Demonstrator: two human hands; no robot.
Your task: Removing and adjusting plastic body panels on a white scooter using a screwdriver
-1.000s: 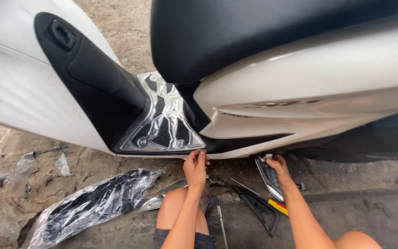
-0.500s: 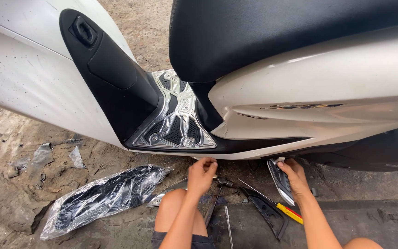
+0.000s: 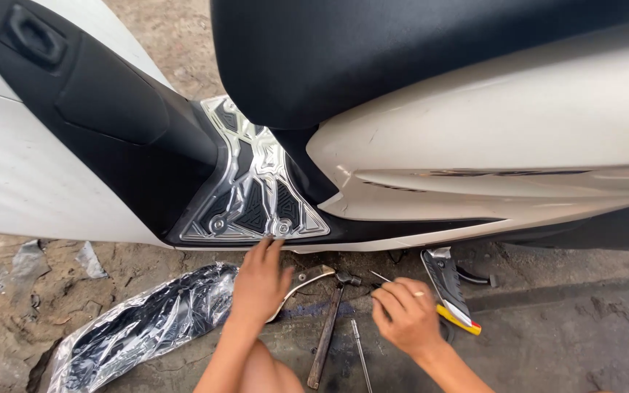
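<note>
1. Left hand (image 3: 260, 280), fingers loosely spread, touches the chrome footplate (image 3: 252, 193) edge at frame centre.
2. Right hand (image 3: 405, 313) pinches a thin screwdriver (image 3: 386, 277), lower right.
3. Hammer (image 3: 327, 333) lies between them on the ground.
4. I'd seat the plate flush before driving screws.

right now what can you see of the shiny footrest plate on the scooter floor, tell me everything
The footrest plate looks like polished, chrome-like metal with raised angular ridges and black, rubber-looking inserts set between them. It lies flat on the white scooter's floorboard, narrow toward the far side and widening to the near edge, where round fastener heads show. The black seat overhangs its right part. The left hand reaches up so its fingertips touch or nearly touch the near edge.
</note>
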